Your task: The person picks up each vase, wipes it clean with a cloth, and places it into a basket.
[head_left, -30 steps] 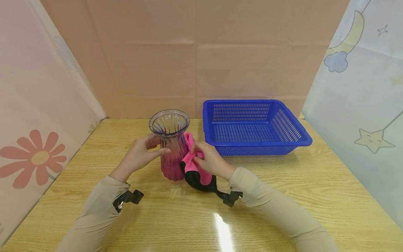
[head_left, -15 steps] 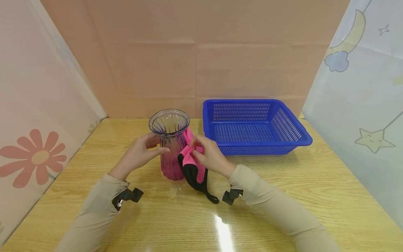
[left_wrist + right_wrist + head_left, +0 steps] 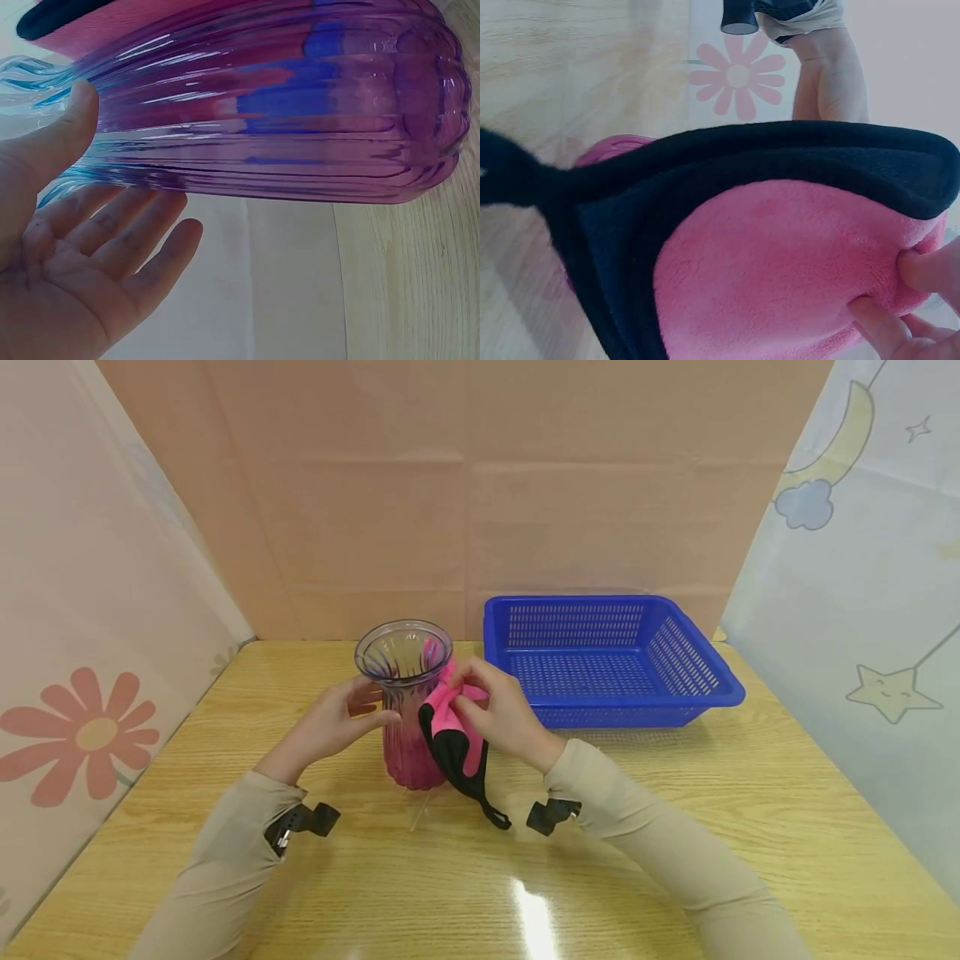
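Observation:
A ribbed glass vase (image 3: 408, 747), bluish at the rim and pink toward the base, stands upright on the table. My left hand (image 3: 337, 722) holds its neck from the left, thumb in front and the other fingers behind. Against the vase's right side, my right hand (image 3: 498, 710) pinches a pink and black cleaning cloth (image 3: 448, 720) between thumb and fingers. In the right wrist view, plush pink fabric (image 3: 765, 262) with black edging hides most of the vase. A bit of pink shows through the glass near the rim. The cloth's black loop (image 3: 497, 816) dangles below.
A blue plastic basket (image 3: 600, 702) with slotted walls sits at the back right, close behind my right hand. Peach sheeting (image 3: 465, 527) hangs along the table's far edge, with patterned side sheets. Both wrists carry small black cameras (image 3: 324, 818).
My right hand has moved up along the vase's side, raising the cloth toward the rim. The black loop now hangs apart from the right wrist camera. My left hand and the vase stay put.

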Demonstrator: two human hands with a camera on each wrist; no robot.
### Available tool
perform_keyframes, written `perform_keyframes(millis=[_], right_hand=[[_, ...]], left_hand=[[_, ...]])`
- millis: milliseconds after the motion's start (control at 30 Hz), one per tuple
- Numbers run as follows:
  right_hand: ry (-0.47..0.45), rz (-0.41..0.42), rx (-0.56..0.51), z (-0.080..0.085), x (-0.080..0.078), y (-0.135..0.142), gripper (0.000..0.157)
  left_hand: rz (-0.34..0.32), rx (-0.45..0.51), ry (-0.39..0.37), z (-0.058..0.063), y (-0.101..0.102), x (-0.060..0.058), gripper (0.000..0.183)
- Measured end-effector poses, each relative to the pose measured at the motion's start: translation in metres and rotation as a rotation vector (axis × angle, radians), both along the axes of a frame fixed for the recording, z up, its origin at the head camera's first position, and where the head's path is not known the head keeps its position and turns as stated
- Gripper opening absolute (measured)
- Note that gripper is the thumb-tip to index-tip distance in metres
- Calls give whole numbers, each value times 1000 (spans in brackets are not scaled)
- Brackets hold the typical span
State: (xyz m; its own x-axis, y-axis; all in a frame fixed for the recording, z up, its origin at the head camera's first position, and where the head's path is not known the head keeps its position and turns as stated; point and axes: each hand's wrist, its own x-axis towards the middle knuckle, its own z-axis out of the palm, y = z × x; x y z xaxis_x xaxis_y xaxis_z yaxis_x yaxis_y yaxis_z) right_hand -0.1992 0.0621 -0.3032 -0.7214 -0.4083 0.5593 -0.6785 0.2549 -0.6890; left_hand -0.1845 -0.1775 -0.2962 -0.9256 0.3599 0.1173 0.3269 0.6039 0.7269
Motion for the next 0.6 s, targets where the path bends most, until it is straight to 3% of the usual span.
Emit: perform_keyframes(millis=[433,600], right_hand=[[-79,6,-208,15,-1,7,12],[-86,10,-239,17,0,9,12]], left_hand=[[-45,-1,-12,1,0,1,60],[-45,-10,-11,-3,-1,0,60]])
